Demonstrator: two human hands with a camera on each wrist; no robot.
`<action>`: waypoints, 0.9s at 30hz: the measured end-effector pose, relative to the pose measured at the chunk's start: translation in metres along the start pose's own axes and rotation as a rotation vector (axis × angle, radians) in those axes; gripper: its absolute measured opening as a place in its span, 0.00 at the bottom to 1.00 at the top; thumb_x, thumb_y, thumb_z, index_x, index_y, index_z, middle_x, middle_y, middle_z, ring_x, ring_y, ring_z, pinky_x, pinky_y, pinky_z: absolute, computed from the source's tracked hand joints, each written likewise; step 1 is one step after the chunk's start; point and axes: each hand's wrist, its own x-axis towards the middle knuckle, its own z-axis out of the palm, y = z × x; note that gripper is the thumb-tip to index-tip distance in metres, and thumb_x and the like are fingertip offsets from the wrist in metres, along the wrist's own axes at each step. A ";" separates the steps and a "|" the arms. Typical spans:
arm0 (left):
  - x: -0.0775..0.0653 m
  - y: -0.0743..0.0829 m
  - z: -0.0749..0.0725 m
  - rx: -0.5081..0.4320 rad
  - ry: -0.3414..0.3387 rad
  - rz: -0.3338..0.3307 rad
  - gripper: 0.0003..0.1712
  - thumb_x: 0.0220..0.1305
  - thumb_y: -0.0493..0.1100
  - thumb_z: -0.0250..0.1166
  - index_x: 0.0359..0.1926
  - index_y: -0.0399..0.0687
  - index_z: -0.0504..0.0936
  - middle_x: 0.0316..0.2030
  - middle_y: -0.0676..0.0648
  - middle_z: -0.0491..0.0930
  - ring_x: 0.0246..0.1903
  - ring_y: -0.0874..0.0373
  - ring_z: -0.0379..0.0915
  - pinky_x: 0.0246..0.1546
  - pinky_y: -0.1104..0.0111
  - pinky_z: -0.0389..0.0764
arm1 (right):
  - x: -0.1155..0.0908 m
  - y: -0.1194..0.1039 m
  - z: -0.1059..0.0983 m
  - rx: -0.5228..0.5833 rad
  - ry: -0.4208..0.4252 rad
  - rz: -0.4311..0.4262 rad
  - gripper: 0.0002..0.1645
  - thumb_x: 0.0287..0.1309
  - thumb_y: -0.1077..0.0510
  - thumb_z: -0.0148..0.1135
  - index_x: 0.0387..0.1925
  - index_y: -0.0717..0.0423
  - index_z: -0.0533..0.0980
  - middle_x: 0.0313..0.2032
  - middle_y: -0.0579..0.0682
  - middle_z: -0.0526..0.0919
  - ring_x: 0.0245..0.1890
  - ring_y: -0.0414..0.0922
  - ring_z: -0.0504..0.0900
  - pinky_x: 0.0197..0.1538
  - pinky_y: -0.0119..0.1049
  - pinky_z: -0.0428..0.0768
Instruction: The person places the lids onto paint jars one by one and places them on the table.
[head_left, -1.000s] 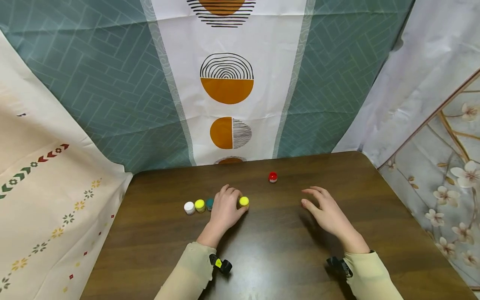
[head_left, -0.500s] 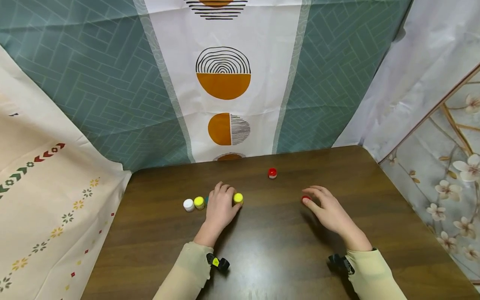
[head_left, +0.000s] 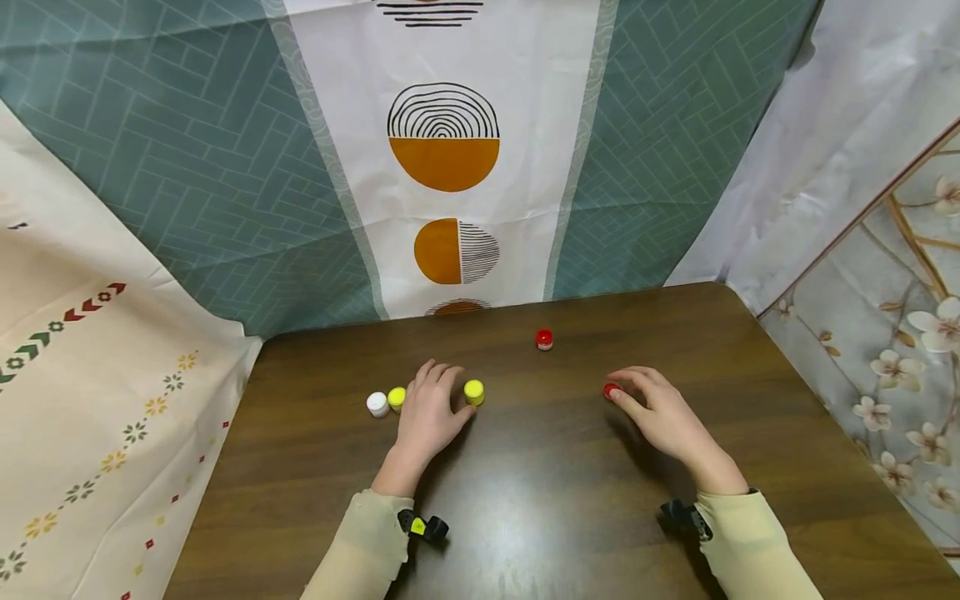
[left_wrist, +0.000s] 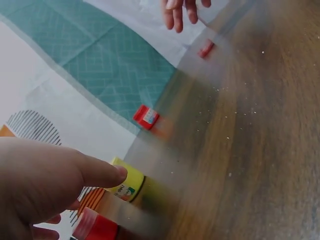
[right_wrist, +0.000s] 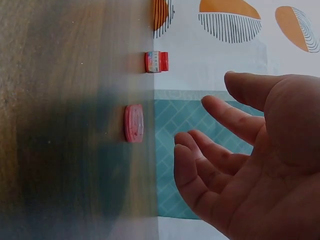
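My left hand (head_left: 426,417) is over the table with fingers relaxed, thumb beside a yellow-lidded paint jar (head_left: 474,392). In the left wrist view, the thumb overlaps this yellow jar (left_wrist: 131,185), and a red jar (left_wrist: 100,227) stands near the fingers; the head view hides that one under the hand. To the left stand a white-lidded jar (head_left: 377,405) and another yellow-lidded jar (head_left: 397,399), partly covered. My right hand (head_left: 663,417) hovers, fingers loosely bent and nothing in them. Below it lies a flat, round red piece, like a lid (right_wrist: 134,123), apart from the fingertips.
A small red jar (head_left: 544,340) stands near the back of the brown wooden table (head_left: 540,467). Behind the table hangs a green and white patterned cloth (head_left: 480,167). More cloth hangs at the left (head_left: 112,400) and right.
My left hand has shifted the nearby yellow jar slightly left, then let go and moved further left, covering the blue-green jar. The red piece under my right hand has come into sight.
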 end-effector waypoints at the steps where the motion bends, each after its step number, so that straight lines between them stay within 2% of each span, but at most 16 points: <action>1: 0.001 0.001 -0.001 -0.006 0.001 0.002 0.36 0.56 0.48 0.85 0.64 0.43 0.83 0.62 0.39 0.81 0.73 0.35 0.64 0.68 0.39 0.70 | 0.000 0.000 -0.001 -0.001 0.001 0.004 0.24 0.81 0.50 0.60 0.66 0.61 0.78 0.67 0.62 0.75 0.60 0.62 0.80 0.60 0.63 0.77; 4: 0.003 0.006 -0.003 -0.037 0.020 0.021 0.36 0.57 0.47 0.84 0.64 0.43 0.83 0.63 0.39 0.81 0.74 0.36 0.63 0.68 0.39 0.70 | 0.001 0.000 -0.002 -0.008 0.002 0.002 0.24 0.81 0.51 0.60 0.67 0.61 0.78 0.67 0.63 0.75 0.58 0.61 0.81 0.59 0.63 0.78; 6: 0.004 0.012 -0.004 -0.087 0.049 0.057 0.34 0.60 0.47 0.82 0.65 0.43 0.83 0.65 0.39 0.79 0.74 0.36 0.63 0.69 0.39 0.69 | 0.002 -0.001 -0.004 -0.015 0.004 -0.004 0.24 0.81 0.50 0.60 0.67 0.61 0.78 0.65 0.62 0.78 0.56 0.59 0.82 0.57 0.62 0.79; 10: 0.003 0.032 -0.002 -0.276 0.119 0.137 0.30 0.66 0.43 0.78 0.66 0.43 0.82 0.68 0.41 0.78 0.75 0.38 0.64 0.72 0.41 0.67 | 0.005 -0.001 -0.006 -0.049 0.002 -0.004 0.25 0.78 0.51 0.64 0.67 0.61 0.78 0.58 0.60 0.84 0.51 0.55 0.84 0.53 0.56 0.81; 13: 0.003 0.049 0.005 -0.429 0.166 0.147 0.28 0.68 0.41 0.76 0.67 0.44 0.81 0.67 0.43 0.79 0.72 0.42 0.67 0.71 0.45 0.69 | 0.006 0.001 -0.006 -0.091 0.007 0.017 0.25 0.75 0.54 0.67 0.67 0.61 0.77 0.55 0.60 0.85 0.48 0.54 0.84 0.50 0.54 0.82; 15: 0.005 0.062 0.011 -0.522 0.176 0.118 0.28 0.68 0.40 0.75 0.67 0.45 0.81 0.66 0.45 0.80 0.70 0.45 0.70 0.69 0.48 0.72 | 0.007 0.003 -0.007 -0.118 0.013 0.037 0.28 0.73 0.56 0.69 0.68 0.62 0.76 0.56 0.62 0.84 0.49 0.57 0.84 0.51 0.57 0.82; 17: 0.009 0.074 0.017 -0.614 0.157 0.068 0.28 0.69 0.40 0.74 0.68 0.46 0.81 0.65 0.46 0.81 0.66 0.48 0.73 0.65 0.49 0.76 | 0.008 0.005 -0.007 -0.144 0.016 0.056 0.30 0.71 0.56 0.70 0.69 0.62 0.75 0.57 0.64 0.81 0.52 0.61 0.83 0.53 0.60 0.81; 21: 0.026 0.093 0.032 -0.783 0.082 -0.073 0.30 0.69 0.39 0.73 0.70 0.45 0.78 0.64 0.45 0.81 0.63 0.44 0.75 0.59 0.47 0.79 | 0.011 0.011 -0.003 -0.189 0.007 0.089 0.35 0.69 0.54 0.71 0.71 0.62 0.73 0.63 0.71 0.75 0.58 0.67 0.79 0.58 0.66 0.78; 24: 0.046 0.098 0.047 -0.807 0.048 -0.196 0.32 0.69 0.39 0.72 0.72 0.42 0.76 0.64 0.41 0.80 0.62 0.40 0.75 0.59 0.48 0.79 | 0.014 0.012 0.001 -0.216 -0.013 0.109 0.38 0.68 0.53 0.72 0.73 0.63 0.71 0.66 0.73 0.71 0.62 0.72 0.74 0.60 0.69 0.75; 27: 0.065 0.097 0.064 -0.721 0.025 -0.301 0.34 0.70 0.40 0.72 0.73 0.41 0.73 0.65 0.38 0.78 0.61 0.42 0.75 0.61 0.52 0.78 | 0.016 0.009 0.005 -0.232 -0.041 0.121 0.40 0.68 0.52 0.72 0.74 0.64 0.70 0.67 0.74 0.70 0.65 0.75 0.71 0.61 0.72 0.74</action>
